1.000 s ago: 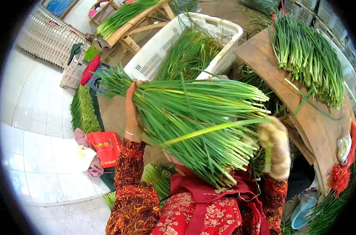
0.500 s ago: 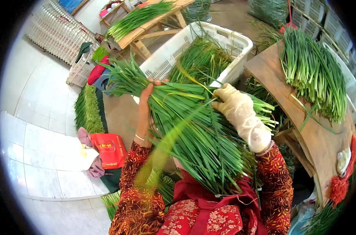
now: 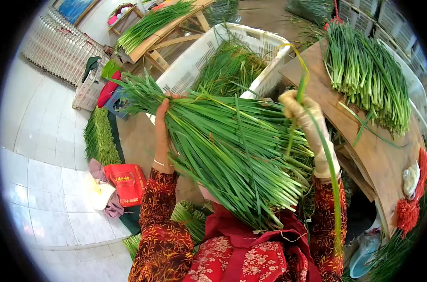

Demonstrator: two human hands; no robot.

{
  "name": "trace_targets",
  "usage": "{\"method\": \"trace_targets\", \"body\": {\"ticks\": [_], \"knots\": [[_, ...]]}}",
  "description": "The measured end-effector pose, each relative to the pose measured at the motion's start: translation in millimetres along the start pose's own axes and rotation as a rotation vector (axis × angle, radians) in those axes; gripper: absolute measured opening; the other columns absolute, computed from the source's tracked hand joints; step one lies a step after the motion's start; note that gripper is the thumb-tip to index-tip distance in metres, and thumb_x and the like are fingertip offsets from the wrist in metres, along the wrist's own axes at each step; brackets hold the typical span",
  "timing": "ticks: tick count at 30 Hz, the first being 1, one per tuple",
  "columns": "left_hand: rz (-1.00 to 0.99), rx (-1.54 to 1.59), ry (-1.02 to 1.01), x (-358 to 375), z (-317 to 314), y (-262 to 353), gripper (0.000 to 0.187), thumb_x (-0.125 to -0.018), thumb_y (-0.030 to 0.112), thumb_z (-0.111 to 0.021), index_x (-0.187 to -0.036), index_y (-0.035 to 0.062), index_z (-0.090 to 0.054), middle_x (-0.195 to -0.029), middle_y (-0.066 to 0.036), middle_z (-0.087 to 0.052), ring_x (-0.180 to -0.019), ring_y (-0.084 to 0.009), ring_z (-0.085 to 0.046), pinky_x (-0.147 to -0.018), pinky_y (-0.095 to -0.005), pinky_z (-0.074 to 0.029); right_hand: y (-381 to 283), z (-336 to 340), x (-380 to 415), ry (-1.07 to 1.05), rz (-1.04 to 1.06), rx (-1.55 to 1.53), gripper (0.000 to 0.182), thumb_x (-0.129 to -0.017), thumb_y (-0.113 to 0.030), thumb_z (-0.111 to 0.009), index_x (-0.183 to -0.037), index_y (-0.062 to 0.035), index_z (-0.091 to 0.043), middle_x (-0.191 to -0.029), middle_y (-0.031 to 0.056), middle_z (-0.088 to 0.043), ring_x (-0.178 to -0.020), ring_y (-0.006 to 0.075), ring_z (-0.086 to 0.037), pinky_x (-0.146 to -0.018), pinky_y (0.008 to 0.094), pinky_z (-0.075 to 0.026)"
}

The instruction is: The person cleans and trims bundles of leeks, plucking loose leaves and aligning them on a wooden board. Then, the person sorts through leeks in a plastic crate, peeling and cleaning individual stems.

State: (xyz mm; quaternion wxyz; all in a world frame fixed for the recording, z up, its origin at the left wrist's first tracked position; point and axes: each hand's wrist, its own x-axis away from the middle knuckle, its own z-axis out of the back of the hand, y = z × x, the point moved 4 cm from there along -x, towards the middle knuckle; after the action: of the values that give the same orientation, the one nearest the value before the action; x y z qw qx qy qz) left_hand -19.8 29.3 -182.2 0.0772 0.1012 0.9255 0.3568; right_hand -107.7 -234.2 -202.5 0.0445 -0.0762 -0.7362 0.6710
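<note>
A big bunch of garlic chives (image 3: pixel 223 145) fans out in front of me, pale cut ends to the right, leafy tips to the left. My bare left hand (image 3: pixel 162 121) is wrapped round it near the tips. Over the bunch's right side, my right hand (image 3: pixel 300 109), in a whitish glove, is closed on a few long yellowish chive leaves (image 3: pixel 333 174). One yellow leaf arches above the glove while others hang down past the forearm. Right behind the bunch stands a white plastic crate (image 3: pixel 274 43) with loose, partly yellowed leaves (image 3: pixel 232 68) inside.
On the right, a wooden table (image 3: pixel 364 155) bears a chive pile (image 3: pixel 366 75) and red netting (image 3: pixel 407 216). Another wooden table (image 3: pixel 169 29) with chives stands at the back left. A red bag (image 3: pixel 126 183) lies on the left, near more chives (image 3: pixel 103 141) on the floor.
My right hand has moved right along the bunch and swung yellowish leaves over to the right. My left hand keeps its grip. The whole view has shifted slightly.
</note>
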Motion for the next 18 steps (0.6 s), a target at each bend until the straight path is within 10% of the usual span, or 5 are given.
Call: {"method": "trace_targets", "body": {"ticks": [5,13,18], "knots": [[-0.003,-0.149,0.007,6.0,-12.1,4.1,0.012,-0.086,0.016,-0.05,-0.094,0.0081,-0.049,-0.091,-0.003,-0.054,-0.098,-0.0189,-0.049,-0.092,-0.0354,-0.038,-2.9,-46.1,-16.8,-0.164,0.166,0.862,0.024,-0.075,-0.018,-0.068,-0.091,-0.0012,-0.06,-0.078,0.0051,-0.058,-0.077,0.016,-0.054,-0.073,0.028,-0.042],[-0.029,-0.196,-0.002,7.2,-8.6,2.9,0.014,-0.087,0.018,-0.05,-0.097,0.0083,-0.05,-0.09,-0.002,-0.054,-0.095,-0.0164,-0.051,-0.088,-0.031,-0.041,-6.8,11.4,4.8,-0.063,-0.126,-0.427,0.022,-0.087,-0.024,-0.054,-0.096,-0.0039,-0.054,-0.076,0.0046,-0.06,-0.053,0.0075,-0.046,-0.048,0.0204,-0.039],[0.019,-0.049,0.077,6.1,5.4,-2.3,0.013,-0.089,0.018,-0.047,-0.097,0.0075,-0.049,-0.088,-0.001,-0.053,-0.085,-0.013,-0.051,-0.08,-0.0277,-0.042,-0.5,55.5,40.6,0.038,0.079,-0.326,0.025,-0.09,-0.028,-0.049,-0.091,-0.003,-0.052,-0.071,0.0025,-0.055,-0.056,0.0083,-0.047,-0.051,0.0208,-0.041]]}}
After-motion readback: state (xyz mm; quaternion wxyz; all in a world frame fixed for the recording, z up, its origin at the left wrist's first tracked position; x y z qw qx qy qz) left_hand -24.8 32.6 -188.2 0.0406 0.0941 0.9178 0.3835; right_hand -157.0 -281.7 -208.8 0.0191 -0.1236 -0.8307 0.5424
